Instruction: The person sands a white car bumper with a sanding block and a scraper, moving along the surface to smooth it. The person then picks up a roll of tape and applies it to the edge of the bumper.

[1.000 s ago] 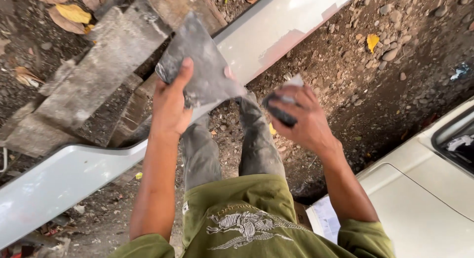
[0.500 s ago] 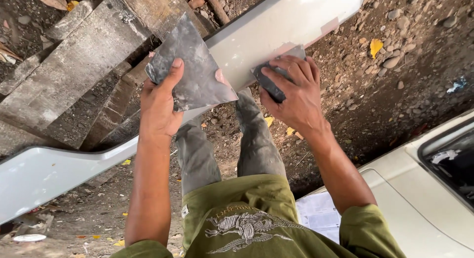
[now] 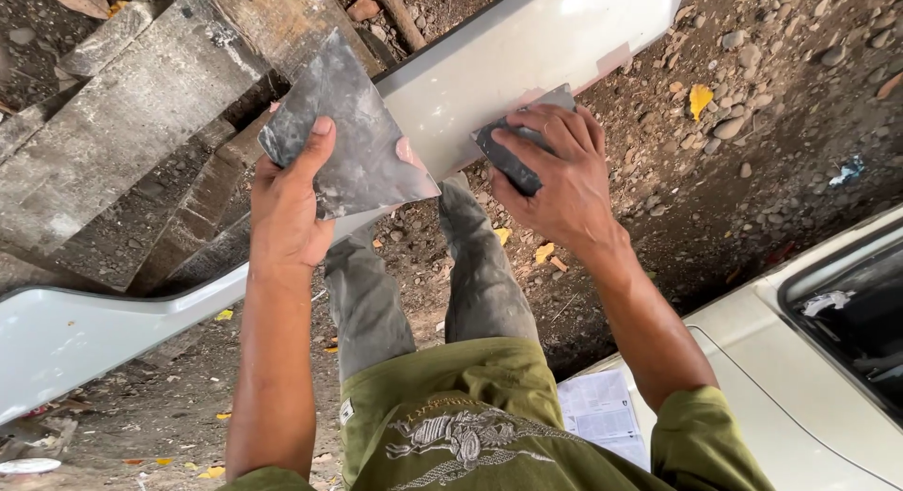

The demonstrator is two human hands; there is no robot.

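Note:
A long white car body panel (image 3: 527, 58) lies slanted across the dirt in front of me. My left hand (image 3: 287, 204) grips a flat grey smeared board (image 3: 353, 138), held tilted above the panel, with a pink dab of putty at its lower right edge. My right hand (image 3: 560, 176) presses a dark spreader blade (image 3: 513, 157) flat against the panel, beside a pale pinkish filled patch (image 3: 611, 58). My legs in stained grey trousers stand just below the panel.
Weathered concrete slabs (image 3: 122, 124) are stacked at the upper left behind the panel. A cream-coloured car body (image 3: 800, 378) stands at the lower right, with a sheet of printed paper (image 3: 597, 411) on the ground beside it. Gravel and yellow leaves cover the ground.
My right hand has moved from mid-air up onto the panel and now presses the spreader against it. My left hand has kept the board, shifting slightly with the view.

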